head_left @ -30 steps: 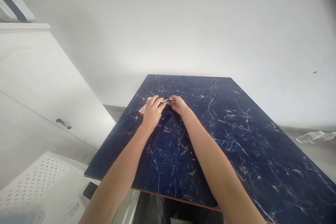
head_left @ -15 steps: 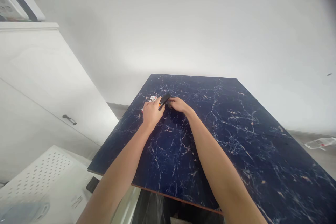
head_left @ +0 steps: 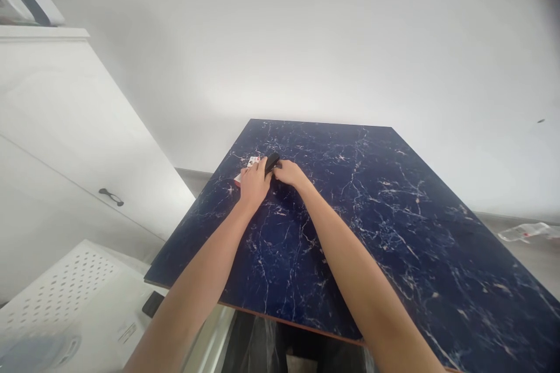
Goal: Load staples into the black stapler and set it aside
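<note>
A long black object, shaped like a stapler, is tilted up between my hands over the left part of the dark blue marbled tabletop. My left hand is closed around its near left side. My right hand has its fingers curled together at the object's right side; what they pinch, if anything, is hidden. Partly under my left hand lies a small white box with red edges and a dark picture. My fingers cover much of both things.
Left of the table stands a white cabinet with a dark handle. Below it is a white perforated container, with a black phone-like item at the table's corner. Clear plastic packaging lies right of the table. A white wall rises behind.
The black object and my right hand have shifted slightly left, and the hands are closer together. An orange bit seen before beside the object is now hidden. The view has moved a little.
</note>
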Motion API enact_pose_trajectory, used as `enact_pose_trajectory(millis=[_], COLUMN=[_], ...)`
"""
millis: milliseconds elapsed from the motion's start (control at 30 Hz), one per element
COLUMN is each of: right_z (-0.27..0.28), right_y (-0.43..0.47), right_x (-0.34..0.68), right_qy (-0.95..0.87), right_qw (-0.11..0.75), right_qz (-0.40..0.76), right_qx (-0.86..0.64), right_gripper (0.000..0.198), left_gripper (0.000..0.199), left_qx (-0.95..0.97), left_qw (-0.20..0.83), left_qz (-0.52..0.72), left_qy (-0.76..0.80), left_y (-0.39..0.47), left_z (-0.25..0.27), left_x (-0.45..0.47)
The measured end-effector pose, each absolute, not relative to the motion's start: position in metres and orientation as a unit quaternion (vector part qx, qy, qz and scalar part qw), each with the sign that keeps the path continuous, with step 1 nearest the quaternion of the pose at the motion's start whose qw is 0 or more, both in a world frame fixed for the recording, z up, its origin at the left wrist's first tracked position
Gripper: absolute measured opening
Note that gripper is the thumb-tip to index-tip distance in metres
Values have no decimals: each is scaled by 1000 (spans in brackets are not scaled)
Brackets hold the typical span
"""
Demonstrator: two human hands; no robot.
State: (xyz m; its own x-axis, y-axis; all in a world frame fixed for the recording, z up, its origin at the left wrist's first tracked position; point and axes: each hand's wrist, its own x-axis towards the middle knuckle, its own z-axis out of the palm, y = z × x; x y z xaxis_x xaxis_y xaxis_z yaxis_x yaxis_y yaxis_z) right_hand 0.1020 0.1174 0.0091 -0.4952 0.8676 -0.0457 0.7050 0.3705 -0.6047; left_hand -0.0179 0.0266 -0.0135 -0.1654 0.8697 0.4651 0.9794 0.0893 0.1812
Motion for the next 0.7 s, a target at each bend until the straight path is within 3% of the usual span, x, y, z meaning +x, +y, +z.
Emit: enact_pose_trajectory(millis=[267,433,533,700], right_z=[5,-1,-2,1], right_y=[105,96,100,121], right_x=[97,93,94,108], right_qy=[-799,-792,-799,-803], right_qw=[112,144,135,130], right_qz=[218,192,196,212], right_qx=[-549,-562,-552,-542], right_gripper=[50,67,63,40], left_gripper=[41,43,46,40], left_qx=[-631,-587,-591,-554], left_qw=[117,-13,-8,81], left_qz=[-225,-123,-98,-124], left_qy=[-733,-800,-801,-819], left_y=[16,7,3,0], left_z=[6,16,18,24], left_x=[-35,-65,-76,-76])
